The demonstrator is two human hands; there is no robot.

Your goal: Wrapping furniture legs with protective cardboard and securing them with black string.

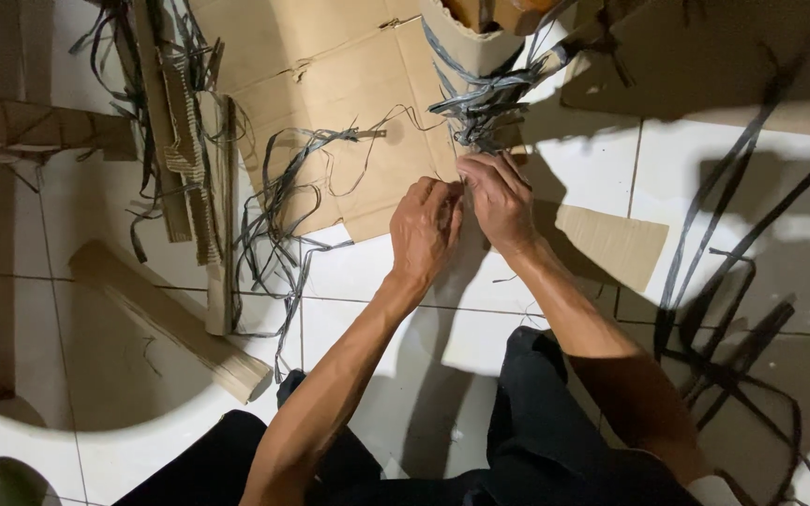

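Note:
My left hand (424,230) and my right hand (497,199) meet over the white tiled floor, fingers pinched together on a thin grey plastic strap (466,183). The strap runs up into a knotted bunch of grey straps (485,108) wrapped around a rolled cardboard bundle (466,42) at the top. Both hands touch each other at the fingertips. What lies between the fingers is mostly hidden.
A flat cardboard sheet (330,84) lies under the work. Loose grey straps (278,201) tangle to the left beside cardboard strips (185,141) and a folded cardboard piece (171,319). A small cardboard scrap (611,244) lies right; more straps (733,281) trail there.

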